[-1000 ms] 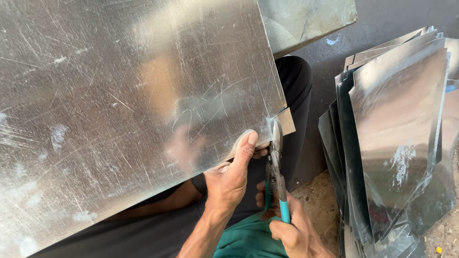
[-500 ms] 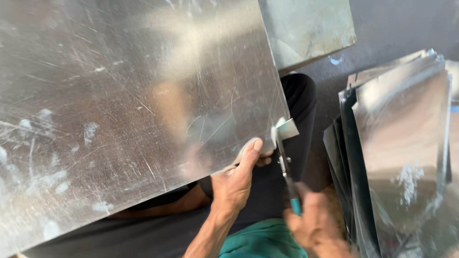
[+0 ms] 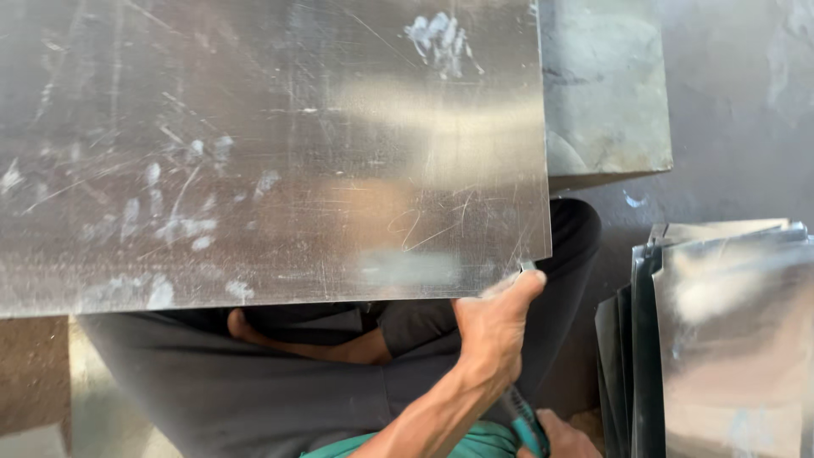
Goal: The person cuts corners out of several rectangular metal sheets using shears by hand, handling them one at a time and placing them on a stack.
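A large scratched metal sheet (image 3: 271, 153) fills the upper left of the head view, held above the person's lap over dark trousers. The left hand (image 3: 494, 326) has its grip clamped on the sheet's lower right corner, thumb up against the edge. The right hand (image 3: 564, 437) shows only in part at the bottom edge, its grip closed round the teal handle of a cutting tool (image 3: 524, 420); the tool's blades are hidden behind the left wrist. A stack of cut metal sheets (image 3: 721, 339) stands on edge at the right, well apart from the hands. A grey stone block (image 3: 606, 102) lies behind the sheet's right edge.
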